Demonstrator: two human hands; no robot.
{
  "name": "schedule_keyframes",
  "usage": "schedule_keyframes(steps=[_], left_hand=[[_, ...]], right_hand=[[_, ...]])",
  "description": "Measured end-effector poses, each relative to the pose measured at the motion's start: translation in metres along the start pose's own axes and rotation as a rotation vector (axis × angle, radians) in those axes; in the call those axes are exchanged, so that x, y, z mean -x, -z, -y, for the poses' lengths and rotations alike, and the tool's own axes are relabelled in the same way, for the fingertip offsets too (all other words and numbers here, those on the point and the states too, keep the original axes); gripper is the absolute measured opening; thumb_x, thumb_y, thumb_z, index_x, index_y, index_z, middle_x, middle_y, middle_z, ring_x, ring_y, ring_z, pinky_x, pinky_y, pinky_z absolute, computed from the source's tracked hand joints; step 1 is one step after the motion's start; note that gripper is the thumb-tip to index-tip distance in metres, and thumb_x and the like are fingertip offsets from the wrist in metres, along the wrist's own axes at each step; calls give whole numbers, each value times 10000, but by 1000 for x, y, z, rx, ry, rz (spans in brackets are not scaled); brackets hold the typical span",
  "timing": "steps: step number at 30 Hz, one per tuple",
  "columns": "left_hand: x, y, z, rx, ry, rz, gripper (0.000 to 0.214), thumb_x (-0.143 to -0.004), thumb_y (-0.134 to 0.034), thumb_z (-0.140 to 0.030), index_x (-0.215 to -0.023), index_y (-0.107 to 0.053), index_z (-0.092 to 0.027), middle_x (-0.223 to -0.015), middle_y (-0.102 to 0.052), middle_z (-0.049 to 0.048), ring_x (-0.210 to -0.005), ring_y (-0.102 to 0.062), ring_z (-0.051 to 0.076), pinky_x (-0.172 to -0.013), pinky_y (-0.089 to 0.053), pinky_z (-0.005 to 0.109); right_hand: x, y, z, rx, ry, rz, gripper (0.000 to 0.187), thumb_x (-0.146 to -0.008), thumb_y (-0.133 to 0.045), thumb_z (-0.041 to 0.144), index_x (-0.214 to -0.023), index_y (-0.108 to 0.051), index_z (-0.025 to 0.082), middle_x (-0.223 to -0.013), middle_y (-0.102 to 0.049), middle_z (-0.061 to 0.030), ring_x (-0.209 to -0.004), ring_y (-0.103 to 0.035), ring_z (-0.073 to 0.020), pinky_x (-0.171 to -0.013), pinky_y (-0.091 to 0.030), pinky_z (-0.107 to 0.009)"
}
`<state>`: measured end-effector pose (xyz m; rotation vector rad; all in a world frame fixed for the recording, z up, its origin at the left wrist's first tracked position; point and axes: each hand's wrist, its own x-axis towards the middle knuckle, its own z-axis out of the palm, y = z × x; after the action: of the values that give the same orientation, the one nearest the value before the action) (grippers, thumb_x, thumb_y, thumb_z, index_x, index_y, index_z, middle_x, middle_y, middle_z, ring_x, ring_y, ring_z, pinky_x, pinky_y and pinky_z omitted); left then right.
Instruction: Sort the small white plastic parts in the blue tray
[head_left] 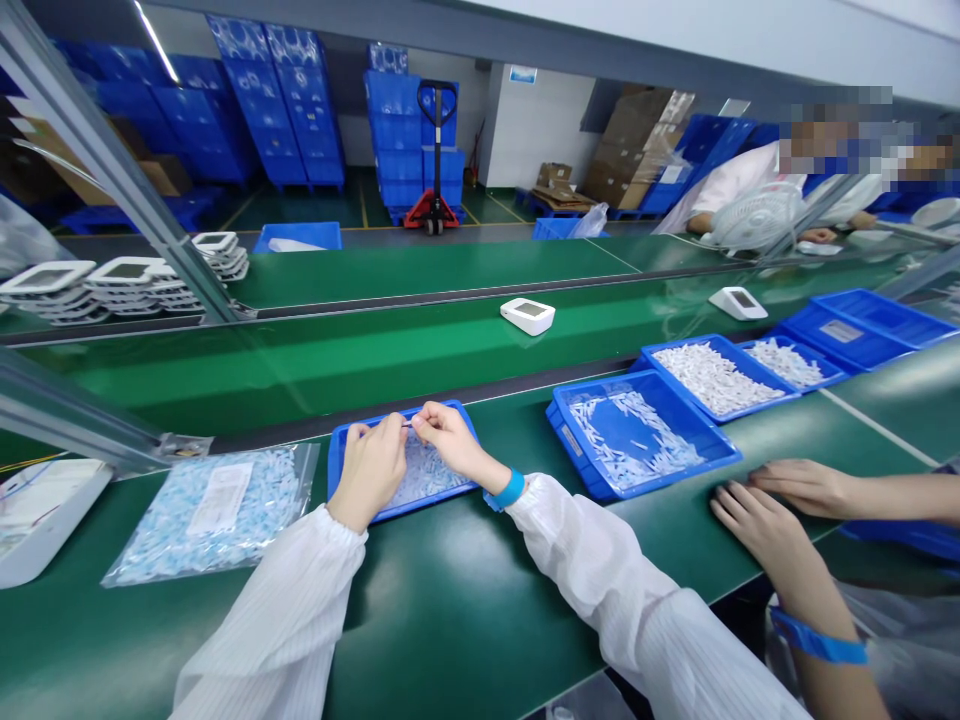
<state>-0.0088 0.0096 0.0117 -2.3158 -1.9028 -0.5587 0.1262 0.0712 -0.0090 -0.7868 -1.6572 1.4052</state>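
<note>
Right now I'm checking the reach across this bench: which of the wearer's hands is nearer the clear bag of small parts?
Left. The left hand is over the blue tray's left edge, just right of the bag. The right hand is farther right, over the tray's middle.

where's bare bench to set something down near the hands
Bare green bench lies between the two sleeves, in front of the small blue tray. It is crowded left by the plastic bag and right by another person's hands beside the blue bin.
</note>
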Motion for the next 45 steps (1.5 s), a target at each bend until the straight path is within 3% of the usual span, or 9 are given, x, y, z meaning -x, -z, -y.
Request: schedule_keyframes(steps=[5,14,20,25,33,45], left_hand=[[1,1,1,-12,-32,-10,247,-943,-278,-205,-808,-484,-183,-726,-650,45,-678,-587,183,-729,-301,345],[1,2,0,5,-16,0,259,-951,-267,-223,-827,-492,-184,-723,-661,44,-669,-593,182,-715,-299,339],[1,1,1,-38,-2,11,274,-956,-258,-229,-826,-494,-180,-705,-656,45,-649,-593,187,-705,-301,340],[1,0,2,-34,-37,13,281,-948,-265,-214,-814,-509,-176,-669,-638,43,-626,-581,187,-712,-326,339],[1,-4,-2,-114,-109,97,265,-931,-278,-169,-830,-523,-158,-632,-606,53,-624,-565,205,-661,-366,321],[1,-10,-4,-127,-139,78,254,-905,-293,-125,-843,-539,-138,-629,-606,69,-618,-560,217,-652,-388,320]], right_hand=[[1,-1,0,34,-1,9,275,-824,-518,435,-709,-453,193,-597,-453,45,-566,-443,-100,-541,-351,-218],[5,1,6,259,75,-6,243,-893,-445,370,-743,-496,186,-668,-491,22,-637,-461,-115,-609,-361,-224],[5,2,7,261,84,-17,261,-898,-443,380,-728,-486,186,-661,-484,23,-626,-456,-114,-600,-349,-222],[4,2,4,199,68,59,307,-919,-404,393,-705,-474,185,-672,-520,11,-656,-495,-118,-643,-373,-228],[4,3,7,289,107,48,310,-909,-403,341,-640,-367,192,-615,-388,33,-593,-371,-105,-560,-300,-223],[6,3,9,389,111,57,264,-876,-386,259,-623,-367,188,-590,-381,38,-575,-370,-104,-555,-282,-222]])
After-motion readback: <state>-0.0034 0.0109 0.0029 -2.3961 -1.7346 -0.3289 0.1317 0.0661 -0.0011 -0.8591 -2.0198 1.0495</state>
